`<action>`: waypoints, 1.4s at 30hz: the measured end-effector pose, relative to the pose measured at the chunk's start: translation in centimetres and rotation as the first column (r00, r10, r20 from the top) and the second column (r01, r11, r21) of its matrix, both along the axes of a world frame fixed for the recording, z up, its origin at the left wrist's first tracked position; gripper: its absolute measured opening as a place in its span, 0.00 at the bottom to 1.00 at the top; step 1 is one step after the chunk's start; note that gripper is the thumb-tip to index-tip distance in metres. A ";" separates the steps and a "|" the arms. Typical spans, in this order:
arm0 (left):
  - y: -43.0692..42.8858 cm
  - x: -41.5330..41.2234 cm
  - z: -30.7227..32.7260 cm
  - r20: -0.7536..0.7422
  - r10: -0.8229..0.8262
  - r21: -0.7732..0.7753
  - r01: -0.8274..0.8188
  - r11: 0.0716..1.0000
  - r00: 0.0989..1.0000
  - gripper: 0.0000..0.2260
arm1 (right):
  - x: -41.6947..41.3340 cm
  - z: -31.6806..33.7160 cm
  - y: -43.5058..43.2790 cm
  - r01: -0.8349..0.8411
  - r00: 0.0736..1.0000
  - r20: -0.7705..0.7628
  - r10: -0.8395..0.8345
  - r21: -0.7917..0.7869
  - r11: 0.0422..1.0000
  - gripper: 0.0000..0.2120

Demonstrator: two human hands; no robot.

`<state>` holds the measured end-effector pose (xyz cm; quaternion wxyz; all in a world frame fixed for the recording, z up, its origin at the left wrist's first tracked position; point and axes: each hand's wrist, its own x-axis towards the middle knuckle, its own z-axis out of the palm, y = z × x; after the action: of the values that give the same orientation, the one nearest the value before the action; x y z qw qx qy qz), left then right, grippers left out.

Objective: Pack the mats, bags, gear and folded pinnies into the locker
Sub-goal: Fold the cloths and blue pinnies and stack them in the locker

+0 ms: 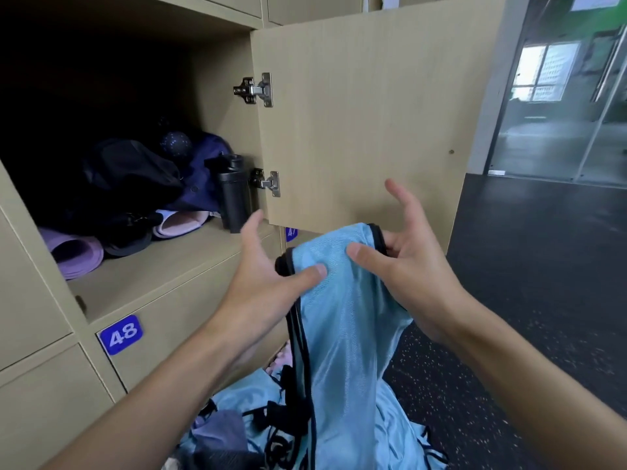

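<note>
Head camera view: two bare hands hold a light blue mesh pinnie with black trim (339,317) up in front of an open beige wooden locker (163,262). The left hand (268,276) pinches one top corner under its thumb, its other fingers straight and spread. The right hand (403,266) pinches the other corner between thumb and curled fingers, forefinger lifted. The pinnie hangs down unfolded towards a heap of blue pinnies (237,401) on the dark floor. Inside the locker lie a rolled purple mat (74,252), a black bag (129,178) and a black bottle (234,195). This looks like the folding step. Next, the hands probably need to bring the corners together, fold the cloth flat, then place it on the bare shelf front.
</note>
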<state>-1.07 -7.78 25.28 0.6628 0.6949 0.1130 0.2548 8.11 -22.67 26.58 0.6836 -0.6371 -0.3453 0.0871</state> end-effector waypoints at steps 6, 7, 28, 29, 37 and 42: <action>1.0 -0.3 1.0 0.170 0.091 -0.062 -0.082 0.995 0.981 0.32 | 0.2 -0.7 -0.9 -0.155 0.987 0.007 0.161 -0.229 0.961 0.47; 1.2 -0.2 0.6 0.147 0.111 -0.065 -0.102 0.993 0.983 0.33 | 0.2 -0.9 -0.9 -0.134 0.990 0.021 0.142 -0.227 0.965 0.46; 0.1 -0.8 -0.1 0.017 -0.178 -0.083 0.179 0.980 0.984 0.32 | 1.1 -0.9 -1.8 -0.044 0.999 -0.004 0.044 -0.169 0.985 0.37; 0.3 -0.7 0.1 0.060 -0.142 -0.109 0.148 0.983 0.988 0.30 | 1.0 -0.9 -1.9 -0.093 0.996 -0.031 0.089 -0.191 0.977 0.41; -0.4 -1.1 -1.2 -0.087 -0.144 -0.019 0.142 0.990 0.986 0.39 | 0.9 -1.8 -1.4 -0.073 0.997 0.023 0.078 -0.156 0.985 0.44; -0.2 -0.8 -0.1 0.021 -0.057 -0.061 0.058 0.996 0.998 0.33 | 1.2 -1.7 -2.0 -0.112 0.993 -0.050 0.105 -0.170 0.979 0.47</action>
<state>-1.92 -7.95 25.18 0.6921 0.6746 0.0944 0.2389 9.32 -24.69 24.84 0.6268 -0.6724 -0.3567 0.1667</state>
